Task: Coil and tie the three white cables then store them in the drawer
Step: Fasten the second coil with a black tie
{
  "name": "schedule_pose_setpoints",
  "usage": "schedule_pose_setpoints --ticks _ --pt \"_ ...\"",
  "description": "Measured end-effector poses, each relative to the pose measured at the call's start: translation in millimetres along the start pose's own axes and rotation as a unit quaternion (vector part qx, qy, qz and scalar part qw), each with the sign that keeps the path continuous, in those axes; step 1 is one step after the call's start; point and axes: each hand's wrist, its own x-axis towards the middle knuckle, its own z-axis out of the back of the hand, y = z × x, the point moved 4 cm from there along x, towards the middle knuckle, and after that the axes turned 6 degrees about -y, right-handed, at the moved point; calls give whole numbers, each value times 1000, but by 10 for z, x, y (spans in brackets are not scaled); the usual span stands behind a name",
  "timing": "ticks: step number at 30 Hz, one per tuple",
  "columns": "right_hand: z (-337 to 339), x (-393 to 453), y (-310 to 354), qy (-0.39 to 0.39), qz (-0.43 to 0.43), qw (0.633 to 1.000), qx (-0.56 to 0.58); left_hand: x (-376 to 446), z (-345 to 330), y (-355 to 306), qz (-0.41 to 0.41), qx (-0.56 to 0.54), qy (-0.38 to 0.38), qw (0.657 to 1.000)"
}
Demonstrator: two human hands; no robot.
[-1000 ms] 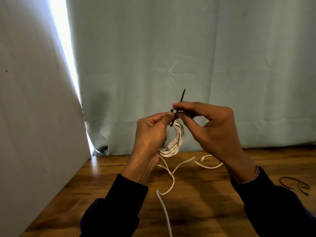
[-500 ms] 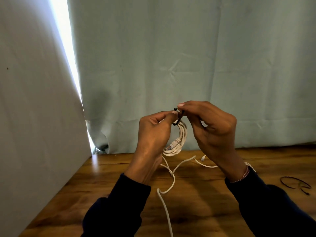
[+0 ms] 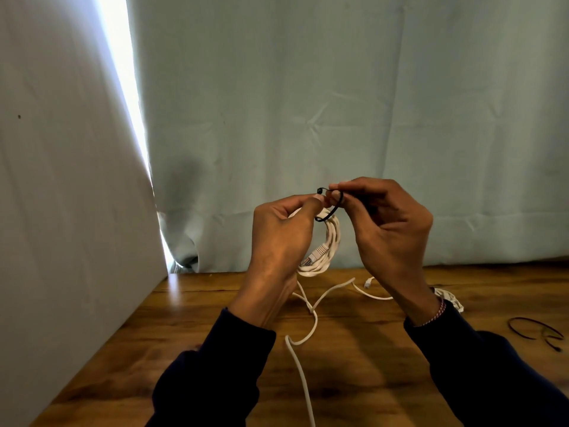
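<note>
Tie tail that stuck up a second ago is now bent over into a loop. Left hand (image 3: 278, 238) fingers grip the coiled white cable (image 3: 329, 241), held above the bench (image 3: 184, 328) near its far edge. Right hand (image 3: 388, 229) fingers pinch the black tie (image 3: 334, 208) looped around the coil's top. One loose white cable (image 3: 303, 365) trails on the bench toward the near edge. Two more black ties (image 3: 535, 331) lie by the right edge.

- A pale blue-green curtain (image 3: 338, 103) is hanging behind the wooden desk (image 3: 191, 318).
- Daylight is glaring through a narrow gap (image 3: 123, 72) beside a white panel (image 3: 61, 211).
</note>
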Motion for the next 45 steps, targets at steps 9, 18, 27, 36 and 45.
schedule_pose_setpoints --ticks 9,18,27,36,45 --pt "22 -3 -35 1 27 999 -17 3 -7 14 3 3 -5 1000" --pt "4 -11 -12 18 44 999 -7 22 -11 21 0 3 -5 1000" --pt "6 -13 -30 21 40 999 -17 26 6 42 3 -5 -8 1000" --pt "-2 -15 -21 30 49 998 -21 20 9 17 5 -14 -7 1000" --pt "0 19 -47 39 50 997 -37 54 -5 79 -24 2 4 1000"
